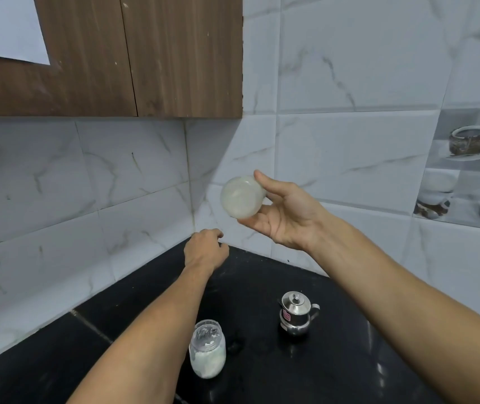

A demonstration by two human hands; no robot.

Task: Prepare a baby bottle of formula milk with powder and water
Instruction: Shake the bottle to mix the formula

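My right hand (284, 212) holds a baby bottle (241, 196) raised in front of the tiled wall, thumb on top and fingers beneath. The bottle lies sideways with its round base toward me, and its contents look milky white. My left hand (205, 250) hovers lower, near the back corner of the black countertop (335, 368), knuckles toward me and fingers curled. I cannot make out anything inside it. A clear jar of white powder (207, 348) stands on the counter close to my left forearm. A small steel kettle with a lid (297, 313) stands to its right.
White marble-pattern tiles cover both walls meeting at the corner. A brown wooden cabinet (134, 53) hangs above on the left. Decorative picture tiles (466, 164) sit on the right wall.
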